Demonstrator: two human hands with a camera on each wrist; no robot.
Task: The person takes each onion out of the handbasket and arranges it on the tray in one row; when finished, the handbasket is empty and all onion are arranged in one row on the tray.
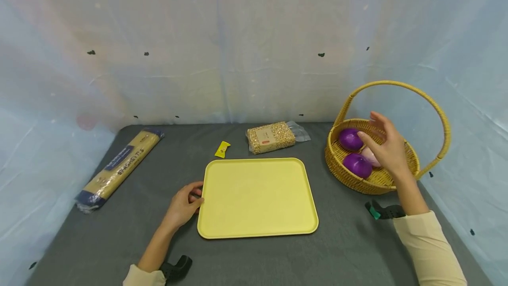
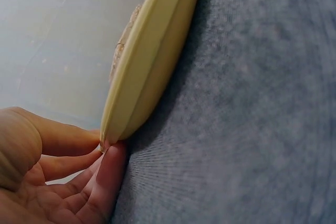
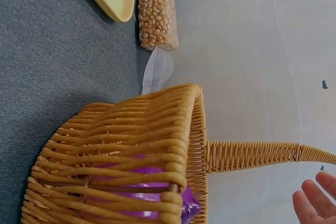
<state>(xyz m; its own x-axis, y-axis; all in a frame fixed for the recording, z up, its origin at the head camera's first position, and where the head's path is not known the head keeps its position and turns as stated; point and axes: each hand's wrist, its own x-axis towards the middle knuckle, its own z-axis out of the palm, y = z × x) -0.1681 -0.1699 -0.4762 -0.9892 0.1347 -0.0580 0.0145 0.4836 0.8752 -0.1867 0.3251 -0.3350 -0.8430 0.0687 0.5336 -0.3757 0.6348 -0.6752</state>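
Note:
My left hand point(image 1: 184, 204) pinches the left rim of a yellow rectangular tray point(image 1: 258, 197) between thumb and fingers. The left wrist view shows the fingertips at the tray's point(image 2: 142, 72) raised edge, close to the cloth. Over a woven basket point(image 1: 339, 167) on the right, my right hand point(image 1: 386, 147) hovers with its fingers spread and nothing held. Inside the basket lie two glossy purple onions point(image 1: 358, 165) and a pale pinkish round thing point(image 1: 370, 156), partly hidden behind my hand. In the right wrist view, my right hand point(image 3: 317, 200) shows only at the lower right, beside the handle.
Behind the tray lie a small yellow packet point(image 1: 222, 149) and a clear bag of corn kernels point(image 1: 274, 137). A long spaghetti pack point(image 1: 119, 169) lies slanted at the left. The basket's tall handle point(image 1: 442, 122) arches up. A pale sheet point(image 1: 254, 56) hangs behind the grey table point(image 1: 158, 167).

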